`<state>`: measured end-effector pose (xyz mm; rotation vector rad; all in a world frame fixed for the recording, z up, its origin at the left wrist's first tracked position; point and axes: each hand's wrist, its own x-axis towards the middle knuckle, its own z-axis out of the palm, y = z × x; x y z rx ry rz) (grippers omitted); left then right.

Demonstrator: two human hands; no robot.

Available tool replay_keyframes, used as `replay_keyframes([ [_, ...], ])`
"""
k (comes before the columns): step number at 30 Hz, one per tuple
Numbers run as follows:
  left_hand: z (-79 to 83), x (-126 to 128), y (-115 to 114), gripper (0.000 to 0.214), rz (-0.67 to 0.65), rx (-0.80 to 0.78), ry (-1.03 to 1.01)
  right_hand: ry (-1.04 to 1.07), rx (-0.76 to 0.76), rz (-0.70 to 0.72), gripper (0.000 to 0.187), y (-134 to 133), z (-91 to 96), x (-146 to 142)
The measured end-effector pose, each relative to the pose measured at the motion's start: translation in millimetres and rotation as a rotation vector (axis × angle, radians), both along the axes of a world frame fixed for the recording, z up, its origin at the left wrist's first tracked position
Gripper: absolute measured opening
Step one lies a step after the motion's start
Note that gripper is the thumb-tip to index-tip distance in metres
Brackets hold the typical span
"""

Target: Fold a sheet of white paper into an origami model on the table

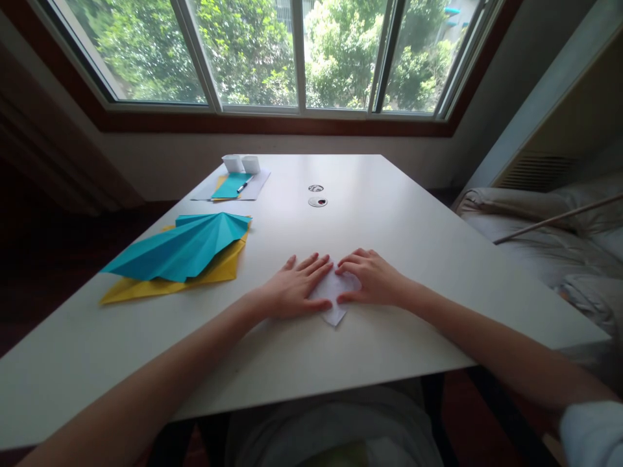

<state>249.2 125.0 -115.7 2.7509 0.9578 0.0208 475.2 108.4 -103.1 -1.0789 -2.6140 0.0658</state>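
A small white folded paper [335, 316] lies near the table's front edge, its pointed corner towards me. My left hand [298, 285] rests flat on the left part of the paper, fingers stretched out. On the right side, my right hand [372, 279] touches the same paper with bent fingers. Its thumb and forefinger are apart, with white paper showing between them. Both hands cover parts of the sheet, so its full outline is hidden.
To the left, a pleated blue paper [189, 250] lies over a yellow paper [228, 266]. Farther back are two white cups [232, 163], a blue sheet [231, 186] and a black-and-white pen [244, 185]. Two round discs [318, 202] lie mid-table. A sofa [516, 214] stands right.
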Motion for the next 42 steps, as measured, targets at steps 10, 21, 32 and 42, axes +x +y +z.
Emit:
replay_keyframes([
  [10, 6.2, 7, -14, 0.11, 0.173, -0.015, 0.111, -0.171, -0.093, -0.04, 0.087, -14, -4.9, -1],
  [21, 6.8, 0, -9, 0.07, 0.357, -0.043, 0.171, -0.074, -0.064, 0.126, 0.037, -8, -5.2, 0],
  [32, 4.8, -1, -6, 0.063, 0.485, 0.005, 0.171, -0.049, -0.014, 0.313, 0.03, -20, -2.6, -10],
  [42, 18.1, -12, -11, 0.026, 0.109, 0.211, -0.055, -0.186, 0.125, -0.145, 0.033, 7, 1.0, 11],
])
